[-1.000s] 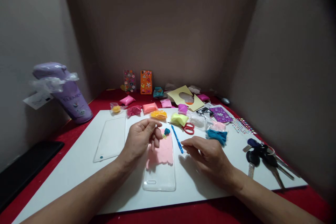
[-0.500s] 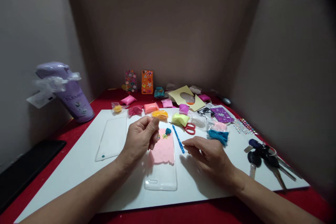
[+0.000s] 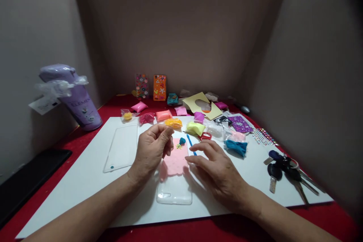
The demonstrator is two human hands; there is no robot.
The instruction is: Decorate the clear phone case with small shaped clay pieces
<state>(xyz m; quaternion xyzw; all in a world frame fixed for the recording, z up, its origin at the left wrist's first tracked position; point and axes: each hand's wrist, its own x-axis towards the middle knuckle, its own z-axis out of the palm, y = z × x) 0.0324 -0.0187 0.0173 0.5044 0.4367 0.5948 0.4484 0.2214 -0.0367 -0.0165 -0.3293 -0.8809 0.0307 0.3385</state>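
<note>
Only legible writing: "ELEMEN" on the tilted lilac plastic tumbler (image 3: 78, 100), off the white rectangular board (image 3: 85, 174) at its far left corner; a white tag hangs on it, print too small to read.

Landmark is the clear phone case with a pink clay sheet pressed on it (image 3: 175, 174), mid-board. The pink sheet carries one teal clay blob (image 3: 182, 141) at its far edge and a small yellow striped bit beside it.

Left hand (image 3: 151, 151) hovers over the case's left far corner, thumb and fingertips pinched together; anything between them is too small to tell. Right hand (image 3: 218, 168) lies flat just right of the case, fingers spread and holding nothing, tips at the pink sheet's right edge.

Counts: two clear cases, the second an empty clear phone case (image 3: 122, 147) left of the landmark. Two decorated cases (image 3: 159, 87) stand against the back wall. One thin blue plastic tool (image 3: 191, 144) sits beyond the right hand, partly hidden by its fingers, as are the red-handled scissors (image 3: 206, 135). About a dozen bagged clay lumps lie beyond the case. One bunch of keys (image 3: 283, 168) lies well right of it.
</note>
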